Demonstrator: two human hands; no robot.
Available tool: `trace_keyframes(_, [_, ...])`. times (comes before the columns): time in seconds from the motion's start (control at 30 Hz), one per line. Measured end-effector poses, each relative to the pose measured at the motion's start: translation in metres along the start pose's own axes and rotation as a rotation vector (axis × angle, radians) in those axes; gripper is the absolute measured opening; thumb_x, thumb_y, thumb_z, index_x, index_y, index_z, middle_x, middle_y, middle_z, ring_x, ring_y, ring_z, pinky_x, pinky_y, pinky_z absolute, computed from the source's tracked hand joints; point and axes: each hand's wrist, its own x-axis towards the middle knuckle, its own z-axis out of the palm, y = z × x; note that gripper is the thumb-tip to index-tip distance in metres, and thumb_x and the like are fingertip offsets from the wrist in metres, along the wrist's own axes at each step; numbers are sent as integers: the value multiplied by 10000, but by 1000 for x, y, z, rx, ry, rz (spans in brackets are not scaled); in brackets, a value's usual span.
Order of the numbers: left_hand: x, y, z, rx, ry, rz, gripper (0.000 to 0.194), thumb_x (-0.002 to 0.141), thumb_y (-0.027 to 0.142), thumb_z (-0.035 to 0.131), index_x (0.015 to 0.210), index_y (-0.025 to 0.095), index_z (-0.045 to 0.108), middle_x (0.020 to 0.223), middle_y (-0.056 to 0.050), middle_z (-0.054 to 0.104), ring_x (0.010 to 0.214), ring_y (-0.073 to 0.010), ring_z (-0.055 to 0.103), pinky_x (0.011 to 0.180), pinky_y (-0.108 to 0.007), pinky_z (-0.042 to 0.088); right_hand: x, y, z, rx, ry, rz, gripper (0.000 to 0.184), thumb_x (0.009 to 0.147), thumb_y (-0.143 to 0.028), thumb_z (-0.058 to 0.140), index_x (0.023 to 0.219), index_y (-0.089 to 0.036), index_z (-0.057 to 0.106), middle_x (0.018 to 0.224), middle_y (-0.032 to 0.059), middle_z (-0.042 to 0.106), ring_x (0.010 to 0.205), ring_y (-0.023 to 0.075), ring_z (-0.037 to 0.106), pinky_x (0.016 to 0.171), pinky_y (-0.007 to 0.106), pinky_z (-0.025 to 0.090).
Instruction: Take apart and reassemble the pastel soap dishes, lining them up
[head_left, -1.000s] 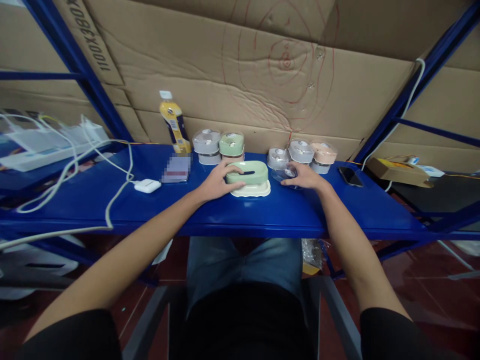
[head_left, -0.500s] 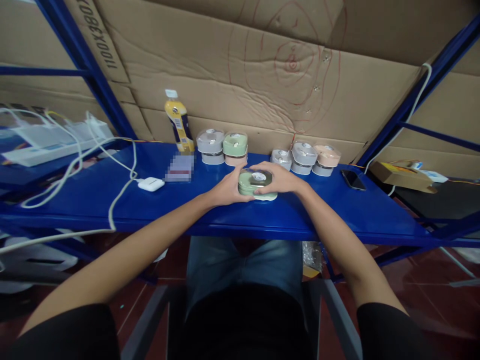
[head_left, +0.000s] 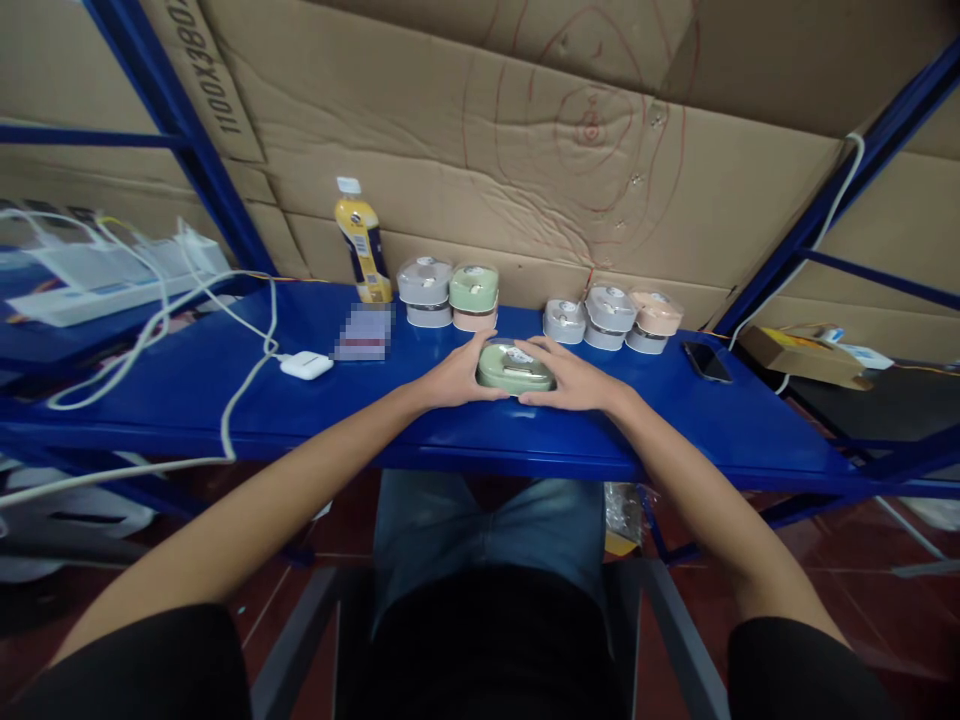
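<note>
A green box with a clear lid [head_left: 516, 372] rests near the front of the blue table [head_left: 300, 415]. My left hand [head_left: 461, 375] is wrapped round its left side, and my right hand [head_left: 566, 378] grips the right side, thumbs toward me. A round pale label shows on the lid. Behind it stand similar boxes in two groups: a grey stack [head_left: 425, 290] beside a green box on a peach one [head_left: 474, 295], and to the right a single grey box [head_left: 564, 320], another grey stack [head_left: 609, 315] and a peach box on a grey one [head_left: 657, 318].
A yellow drink bottle [head_left: 364, 240] stands at the back left, with a blurred pack [head_left: 365, 332] before it. A white earphone case [head_left: 306, 365] on a cable lies at left. At right are a phone [head_left: 706, 361] and an open carton [head_left: 802, 357]. Cardboard [head_left: 375, 110] backs the table.
My right hand has shifted from the top of the green box to its right side, its thumb now lower. The lid sits evenly on the box. The view has moved slightly.
</note>
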Motion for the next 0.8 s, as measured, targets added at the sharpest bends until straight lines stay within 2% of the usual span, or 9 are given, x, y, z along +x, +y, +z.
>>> trace_keyframes(0.1, [2, -5, 1, 60, 38, -49, 933, 902, 498, 794, 1654, 130, 384, 1463, -232, 704, 1401, -414, 689, 1209, -586, 540, -19, -17, -9, -200, -57, 197, 992, 1004, -658, 717, 1809, -245, 311, 1596, 254, 566, 1344, 457, 698, 1079, 573, 612])
trace_keyframes(0.17, [2, -8, 3, 120, 68, -66, 778, 962, 433, 712, 1618, 138, 416, 1402, -209, 726, 1349, -388, 715, 1186, -573, 551, -17, -28, -12, -337, -79, 340, 968, 1033, -683, 678, 1794, -204, 318, 1531, 296, 603, 1251, 475, 736, 999, 554, 621])
trace_keyframes(0.3, [2, -7, 3, 206, 115, -58, 615, 987, 395, 684, 1525, 162, 499, 1362, -178, 730, 1296, -369, 724, 1152, -551, 573, 22, -38, -11, -508, -108, 513, 877, 1112, -672, 568, 1743, -100, 363, 1544, 360, 605, 1296, 485, 727, 1045, 546, 591])
trace_keyframes(0.43, [12, 6, -11, 371, 308, -48, 524, 997, 319, 675, 1470, 129, 556, 1447, -234, 663, 1405, -411, 639, 1232, -567, 504, 69, -33, -9, -533, -83, 604, 651, 1162, -466, 556, 1659, -56, 460, 1548, 343, 640, 1395, 432, 699, 1104, 504, 579])
trace_keyframes(0.5, [27, 17, -23, 469, 407, -95, 533, 1004, 325, 687, 1480, 122, 562, 1499, -260, 614, 1462, -452, 579, 1262, -594, 454, 80, -29, -8, -531, -17, 626, 542, 1157, -318, 535, 1622, -43, 495, 1539, 337, 658, 1381, 407, 715, 1088, 475, 591])
trace_keyframes(0.57, [49, 27, -33, 559, 447, -193, 580, 1004, 402, 720, 1487, 116, 573, 1548, -285, 565, 1498, -499, 524, 1262, -624, 418, 81, -28, -4, -534, 57, 628, 488, 1140, -225, 491, 1585, -29, 527, 1514, 338, 680, 1339, 401, 740, 1059, 473, 605])
trace_keyframes(0.67, [90, 36, -40, 655, 376, -389, 685, 971, 544, 778, 1462, 93, 620, 1548, -326, 566, 1481, -540, 517, 1218, -632, 420, 72, -29, 4, -518, 85, 597, 450, 1132, -244, 471, 1520, -50, 595, 1434, 314, 738, 1284, 410, 766, 1028, 494, 622])
trace_keyframes(0.8, [138, 36, -35, 665, 255, -649, 968, 926, 740, 786, 1544, 30, 560, 1575, -391, 538, 1472, -566, 501, 1134, -608, 451, 60, -33, 12, -498, -4, 569, 440, 1119, -357, 540, 1453, -100, 665, 1399, 265, 776, 1264, 406, 781, 1014, 480, 637])
